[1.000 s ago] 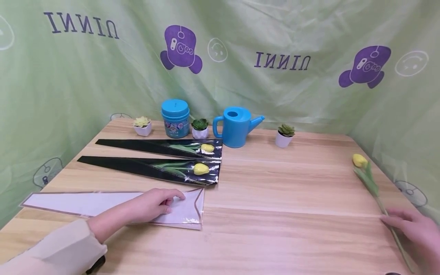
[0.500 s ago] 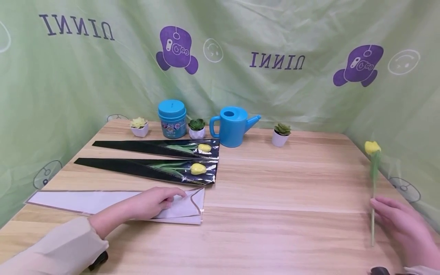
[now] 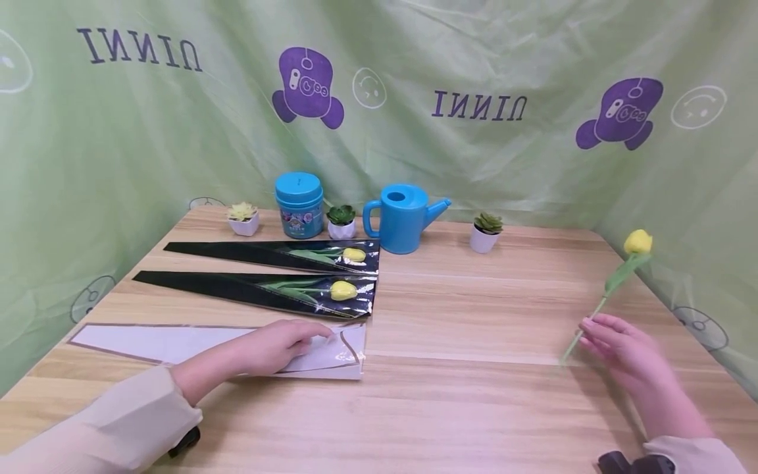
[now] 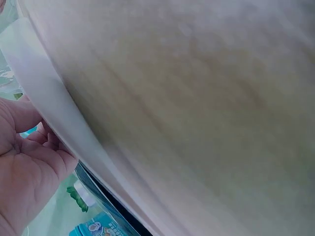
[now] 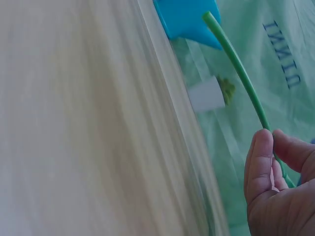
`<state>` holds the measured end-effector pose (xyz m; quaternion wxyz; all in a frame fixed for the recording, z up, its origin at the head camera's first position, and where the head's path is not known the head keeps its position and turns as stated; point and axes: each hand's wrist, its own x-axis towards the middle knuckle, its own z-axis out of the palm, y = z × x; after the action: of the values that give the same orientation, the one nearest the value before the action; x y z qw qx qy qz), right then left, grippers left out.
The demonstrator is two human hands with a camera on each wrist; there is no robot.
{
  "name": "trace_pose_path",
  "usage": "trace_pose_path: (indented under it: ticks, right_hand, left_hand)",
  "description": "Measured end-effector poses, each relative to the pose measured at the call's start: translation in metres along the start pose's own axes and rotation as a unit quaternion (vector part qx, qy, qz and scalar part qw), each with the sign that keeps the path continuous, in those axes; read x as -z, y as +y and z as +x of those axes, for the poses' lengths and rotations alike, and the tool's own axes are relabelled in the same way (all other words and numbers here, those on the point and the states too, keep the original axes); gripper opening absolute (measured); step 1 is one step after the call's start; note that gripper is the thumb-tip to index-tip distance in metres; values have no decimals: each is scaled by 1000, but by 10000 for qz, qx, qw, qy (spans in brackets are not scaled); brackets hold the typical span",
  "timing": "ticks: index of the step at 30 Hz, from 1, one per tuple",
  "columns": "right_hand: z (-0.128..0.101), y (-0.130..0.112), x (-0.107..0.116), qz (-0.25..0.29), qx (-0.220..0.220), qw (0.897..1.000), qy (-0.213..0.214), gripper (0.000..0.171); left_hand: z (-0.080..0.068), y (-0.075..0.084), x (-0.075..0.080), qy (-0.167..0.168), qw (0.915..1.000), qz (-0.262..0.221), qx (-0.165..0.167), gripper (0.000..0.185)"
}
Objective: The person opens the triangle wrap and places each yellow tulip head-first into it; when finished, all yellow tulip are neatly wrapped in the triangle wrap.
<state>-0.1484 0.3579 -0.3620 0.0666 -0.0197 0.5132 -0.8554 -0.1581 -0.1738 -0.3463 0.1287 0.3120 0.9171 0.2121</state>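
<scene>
My left hand (image 3: 275, 347) lies over a white flower sleeve (image 3: 154, 339) with a brown border, its fingertips touching the sleeve near the wide right end. In the left wrist view, the thumb and fingers meet the sleeve (image 4: 54, 88) edge-on. At the right, my right hand (image 3: 622, 349) pinches the green stem of a yellow tulip (image 3: 637, 242) above the table; the bloom points up and right, the stem end down and left. The right wrist view shows the stem (image 5: 241, 71) between thumb and fingers, the bloom out of sight there.
Two black sleeves, one farther back (image 3: 266, 251) and one nearer (image 3: 237, 284), each hold a yellow tulip. Along the back of the wooden table (image 3: 474, 408) stand a blue lidded tub (image 3: 299, 207), a blue watering can (image 3: 403, 220) and several small potted succulents (image 3: 484, 238).
My right hand has lifted the tulip off the right side of the table, brought it left and tilted it. My left hand and the white sleeve have slid slightly right.
</scene>
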Motion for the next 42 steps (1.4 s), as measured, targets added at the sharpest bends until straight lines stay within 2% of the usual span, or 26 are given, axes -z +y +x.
trace_pose_path:
  ticks: [6,12,20,27,33,42]
  right_hand:
    - [14,13,-25,-320,134,9985,-431,21]
    - [27,26,-54,-512,-39,9969,-592,19]
    - [41,41,-92,-796,-447,9943,-551,19]
    - [46,57,-122,-931,-680,9931,-224,14]
    - [50,73,-142,-896,-805,9923,-299,21]
    - [53,90,-167,-929,-914,9907,-379,12]
  left_hand:
    - [5,3,-2,-41,9999,-113,54,37]
    - [9,6,-2,-21,9998,-63,-161,37]
    - [10,7,-2,-1,9999,-112,-96,38]
    - [10,7,-3,-42,9998,-212,-56,38]
    - [9,7,-5,-17,9997,-220,-88,39]
    - [9,8,-4,15,9997,-244,-70,39]
